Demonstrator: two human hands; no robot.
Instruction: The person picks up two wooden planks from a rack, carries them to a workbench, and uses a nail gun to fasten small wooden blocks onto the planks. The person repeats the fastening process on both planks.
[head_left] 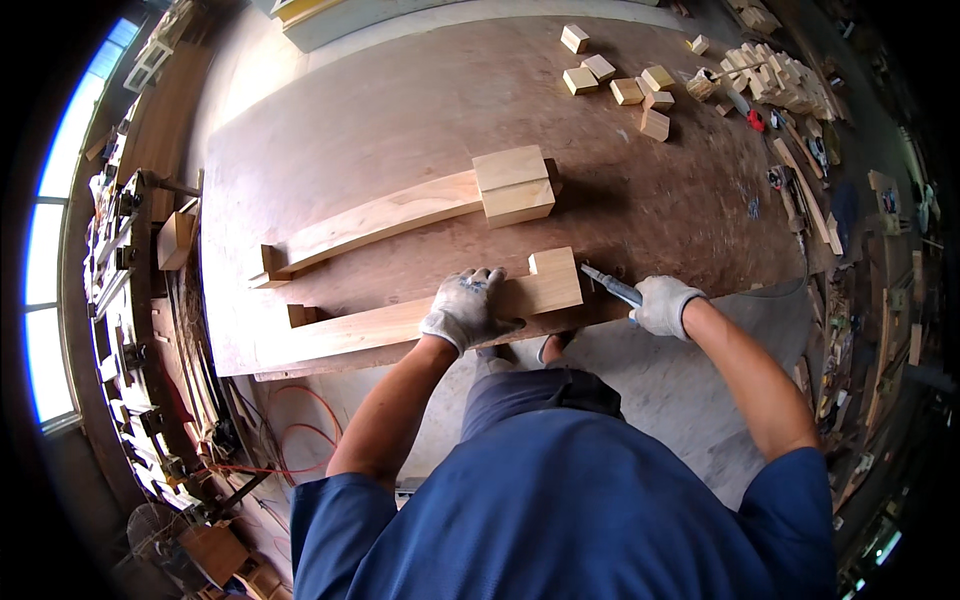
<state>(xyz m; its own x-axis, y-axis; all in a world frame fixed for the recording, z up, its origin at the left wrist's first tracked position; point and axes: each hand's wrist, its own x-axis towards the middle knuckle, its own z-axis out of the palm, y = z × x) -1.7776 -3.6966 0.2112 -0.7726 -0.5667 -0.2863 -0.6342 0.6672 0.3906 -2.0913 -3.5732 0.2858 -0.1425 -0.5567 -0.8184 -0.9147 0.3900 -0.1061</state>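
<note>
My left hand [466, 308], in a pale work glove, lies over a long wooden beam [370, 326] near its right end, its fingers curled over the far side. A small wooden block [552, 262] sits at that end. My gloved right hand [662, 305] is closed around a slim grey-blue hand tool [612, 285], whose exact kind I cannot make out. The tool's dark tip points left, close to the beam's right end face. Farther back lies a second, slightly curved beam [385, 212], with thick wooden blocks [515, 185] at its right end.
Both beams rest on a large brown worktable [330, 130]; small blocks [293, 315] stand by their left ends. Loose wooden blocks [627, 91] and a stacked pile [780, 78] are at the back right. An orange hose [310, 390] loops on the floor at the left.
</note>
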